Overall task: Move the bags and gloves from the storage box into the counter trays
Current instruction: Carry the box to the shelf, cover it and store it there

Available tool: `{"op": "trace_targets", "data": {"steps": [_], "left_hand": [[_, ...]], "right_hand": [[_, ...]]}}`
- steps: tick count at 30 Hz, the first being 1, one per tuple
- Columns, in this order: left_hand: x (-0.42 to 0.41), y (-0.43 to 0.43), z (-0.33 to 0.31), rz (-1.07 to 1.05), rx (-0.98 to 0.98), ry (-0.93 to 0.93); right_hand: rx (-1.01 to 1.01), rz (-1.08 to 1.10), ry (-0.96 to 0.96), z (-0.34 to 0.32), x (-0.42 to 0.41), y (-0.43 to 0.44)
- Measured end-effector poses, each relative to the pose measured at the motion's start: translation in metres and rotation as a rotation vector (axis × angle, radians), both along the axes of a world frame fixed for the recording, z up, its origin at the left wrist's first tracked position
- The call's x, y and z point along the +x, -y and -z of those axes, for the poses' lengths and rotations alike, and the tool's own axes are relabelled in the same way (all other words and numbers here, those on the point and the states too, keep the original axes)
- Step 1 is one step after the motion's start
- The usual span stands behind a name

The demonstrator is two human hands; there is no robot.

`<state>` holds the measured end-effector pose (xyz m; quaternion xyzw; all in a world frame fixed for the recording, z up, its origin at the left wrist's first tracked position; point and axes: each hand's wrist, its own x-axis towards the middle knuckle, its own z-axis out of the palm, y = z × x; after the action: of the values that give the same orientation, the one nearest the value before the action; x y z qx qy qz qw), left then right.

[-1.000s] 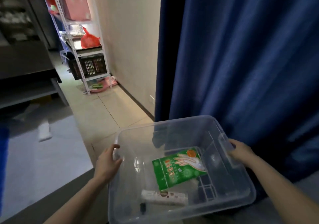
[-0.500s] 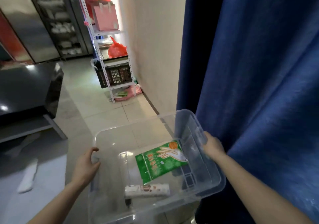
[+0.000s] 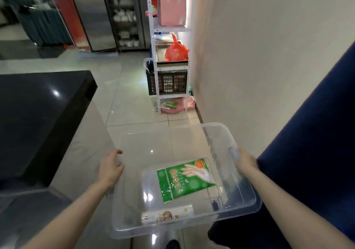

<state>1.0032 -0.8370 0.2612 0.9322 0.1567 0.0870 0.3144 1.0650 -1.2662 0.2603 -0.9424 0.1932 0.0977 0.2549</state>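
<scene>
Glove pack [image 3: 185,179] lies in box [image 3: 172,128], nearer right grip [image 3: 245,162] than left grip [image 3: 110,168]

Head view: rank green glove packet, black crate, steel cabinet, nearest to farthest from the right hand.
1. Green glove packet, inside the storage box the right hand grips.
2. Black crate, low on the white rack.
3. Steel cabinet, against the back wall, left.

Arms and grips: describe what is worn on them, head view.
Nothing is worn. The left arm and right arm are bare to the frame's edge, no sleeves showing. The left grip and right grip show no gloves, rings, watch or bands.
</scene>
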Motion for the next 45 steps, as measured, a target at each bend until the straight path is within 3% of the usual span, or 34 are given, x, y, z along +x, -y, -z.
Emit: {"op": "trace_targets", "data": {"steps": [7,14,23,33,36,45], "left_hand": [[0.182,-0.044,-0.002,0.012,0.043,-0.052],[0.345,-0.087,0.002,-0.002,0.044,-0.024],[0.55,-0.159,0.003,-0.196,0.006,-0.083],[0.667,-0.311,0.016,-0.579,-0.136,-0.073],[0.708,-0.376,0.027,-0.63,-0.184,-0.085],[0.861,-0.557,0.043,-0.674,-0.29,-0.116]], "right_hand": [[-0.088,-0.132,0.058,-0.009,0.187,-0.023],[0.003,-0.197,0.102,-0.017,0.375,-0.066],[0.028,-0.38,0.049,-0.013,0.633,-0.153],[0.033,-0.647,0.045,-0.008,0.867,-0.358],[0.097,-0.655,0.02,0.005,0.929,-0.433],[-0.013,-0.679,-0.023,0.026,1.095,-0.624]]}}
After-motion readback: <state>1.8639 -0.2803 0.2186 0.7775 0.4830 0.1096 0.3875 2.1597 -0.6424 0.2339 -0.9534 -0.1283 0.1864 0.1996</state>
